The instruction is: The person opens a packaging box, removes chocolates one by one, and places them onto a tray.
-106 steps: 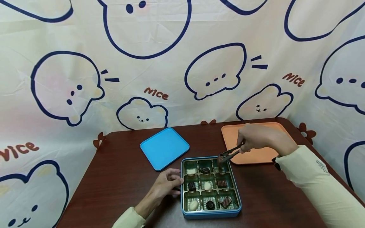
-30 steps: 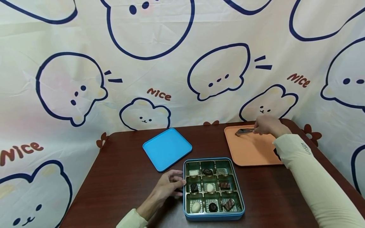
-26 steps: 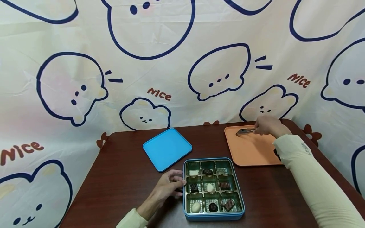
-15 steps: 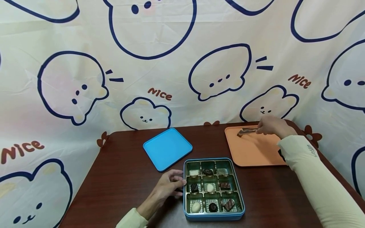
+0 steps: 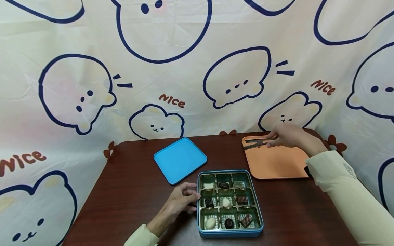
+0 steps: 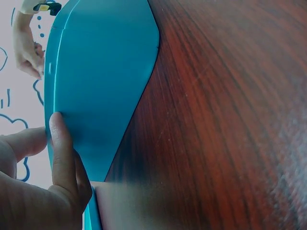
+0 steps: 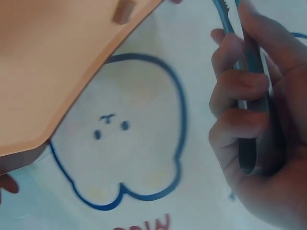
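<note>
In the head view my right hand [image 5: 287, 135] holds metal tongs [image 5: 255, 145] over the left rear of the orange tray [image 5: 280, 167]. The tongs' arms stand apart, with serrated edges, as the right wrist view also shows. A small brown chocolate [image 7: 123, 12] lies on the tray, largely covered by the tongs in the head view. My left hand [image 5: 176, 203] rests against the left side of a blue tin box [image 5: 231, 234], its thumb at the rim and a finger along the outer wall. Dark and white chocolates [image 5: 226, 202] sit in its gold compartments; the far right one holds none.
A flat blue tray [image 5: 180, 160] lies behind and left of the tin on the dark wood table [image 5: 132, 177]. A pale printed cloth [image 5: 197, 75] hangs behind the table and at its sides.
The tongs lifted a chocolate from the tin's far right compartment, carried it to the orange tray and let it go. Their arms have since spread. My left hand keeps its place.
</note>
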A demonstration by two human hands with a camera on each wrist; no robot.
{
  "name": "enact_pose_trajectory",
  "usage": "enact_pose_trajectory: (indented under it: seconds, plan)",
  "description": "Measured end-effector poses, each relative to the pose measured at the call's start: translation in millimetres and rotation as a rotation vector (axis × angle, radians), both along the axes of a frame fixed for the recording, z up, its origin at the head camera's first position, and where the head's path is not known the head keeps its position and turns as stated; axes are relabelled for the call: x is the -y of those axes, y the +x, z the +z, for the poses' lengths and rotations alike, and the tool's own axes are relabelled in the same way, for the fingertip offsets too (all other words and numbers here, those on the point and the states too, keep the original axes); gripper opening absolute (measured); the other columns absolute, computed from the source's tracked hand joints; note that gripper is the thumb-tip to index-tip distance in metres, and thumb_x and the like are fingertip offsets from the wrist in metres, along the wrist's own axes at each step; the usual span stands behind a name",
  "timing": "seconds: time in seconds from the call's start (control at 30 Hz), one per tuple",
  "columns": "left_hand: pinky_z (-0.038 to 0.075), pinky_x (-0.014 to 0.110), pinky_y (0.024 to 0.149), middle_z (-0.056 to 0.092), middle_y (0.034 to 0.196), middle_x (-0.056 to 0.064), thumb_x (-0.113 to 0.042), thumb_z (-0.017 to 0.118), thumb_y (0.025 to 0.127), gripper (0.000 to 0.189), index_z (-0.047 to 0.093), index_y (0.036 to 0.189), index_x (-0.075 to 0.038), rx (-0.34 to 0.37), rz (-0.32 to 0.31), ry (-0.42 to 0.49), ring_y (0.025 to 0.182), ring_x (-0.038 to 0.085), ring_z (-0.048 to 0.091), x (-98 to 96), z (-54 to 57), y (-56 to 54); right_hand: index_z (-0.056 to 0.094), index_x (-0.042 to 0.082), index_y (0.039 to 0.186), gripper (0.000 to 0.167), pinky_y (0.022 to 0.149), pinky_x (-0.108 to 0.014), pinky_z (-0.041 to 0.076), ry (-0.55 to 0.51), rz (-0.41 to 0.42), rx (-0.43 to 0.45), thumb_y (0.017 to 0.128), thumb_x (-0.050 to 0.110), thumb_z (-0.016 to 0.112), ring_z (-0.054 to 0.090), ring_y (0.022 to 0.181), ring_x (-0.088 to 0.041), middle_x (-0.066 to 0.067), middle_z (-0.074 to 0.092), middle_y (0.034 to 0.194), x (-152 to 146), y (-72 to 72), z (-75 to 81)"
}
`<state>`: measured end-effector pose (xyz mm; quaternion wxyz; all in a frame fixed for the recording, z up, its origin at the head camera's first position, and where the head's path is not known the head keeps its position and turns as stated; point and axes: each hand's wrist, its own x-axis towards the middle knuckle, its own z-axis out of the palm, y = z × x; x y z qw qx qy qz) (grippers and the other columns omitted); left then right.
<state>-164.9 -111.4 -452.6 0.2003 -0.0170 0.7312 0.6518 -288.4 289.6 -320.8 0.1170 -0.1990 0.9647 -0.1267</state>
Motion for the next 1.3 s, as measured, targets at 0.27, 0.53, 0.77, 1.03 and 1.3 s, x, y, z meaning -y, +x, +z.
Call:
enact_pose_trajectory:
  seconds: [0.27, 0.53, 0.77, 1.03, 1.3]
  plan:
    - [0.061, 0.033, 0.061, 0.063, 0.104, 0.013, -0.008, 0.070, 0.091, 0.051, 0.050, 0.135, 0.005, -0.004, 0.000, 0.009, 0.084, 0.016, 0.064, -0.4, 0.0, -0.2, 0.079, 0.018, 0.104, 0.022, 0.055, -0.027, 0.041, -0.071, 0.160, 0.013, 0.090, 0.034, 0.073, 0.051, 0.061, -0.010, 0.010, 0.069, 0.079, 32.5, 29.5, 16.1]
    - [0.061, 0.034, 0.062, 0.064, 0.104, 0.013, -0.008, 0.069, 0.091, 0.051, 0.049, 0.136, 0.005, -0.001, -0.001, 0.015, 0.084, 0.016, 0.066, -0.9, 0.3, -1.3, 0.080, 0.024, 0.095, 0.010, 0.049, -0.022, 0.032, -0.049, 0.261, 0.120, 0.092, 0.029, 0.072, 0.041, 0.053, -0.005, 0.015, 0.060, 0.068, 69.8, 54.7, 28.0]
    - [0.061, 0.035, 0.063, 0.063, 0.105, 0.014, -0.010, 0.070, 0.091, 0.053, 0.048, 0.136, 0.005, 0.001, -0.002, 0.014, 0.084, 0.016, 0.066, -0.7, 0.3, -1.6, 0.081, 0.022, 0.095, 0.009, 0.053, -0.021, 0.038, 0.022, 0.269, 0.127, 0.091, 0.027, 0.074, 0.047, 0.056, -0.002, 0.014, 0.068, 0.074, 85.3, 58.9, 20.2]
    - [0.061, 0.036, 0.064, 0.063, 0.107, 0.015, -0.010, 0.070, 0.091, 0.053, 0.049, 0.136, 0.005, -0.003, -0.005, 0.009, 0.084, 0.016, 0.066, -1.0, 0.7, -1.5, 0.081, 0.018, 0.102, 0.018, 0.068, -0.029, 0.057, 0.089, 0.287, 0.076, 0.088, 0.029, 0.076, 0.065, 0.074, -0.003, 0.006, 0.076, 0.099, 92.5, 56.3, 6.2]
    - [0.061, 0.035, 0.064, 0.063, 0.106, 0.015, -0.011, 0.070, 0.091, 0.053, 0.048, 0.137, 0.005, 0.004, 0.004, 0.003, 0.082, 0.016, 0.066, -0.7, 0.8, -0.4, 0.082, 0.018, 0.097, 0.015, 0.061, -0.024, 0.051, 0.123, 0.291, 0.083, 0.088, 0.027, 0.077, 0.063, 0.068, -0.003, 0.007, 0.076, 0.093, 104.6, 55.8, -2.2]
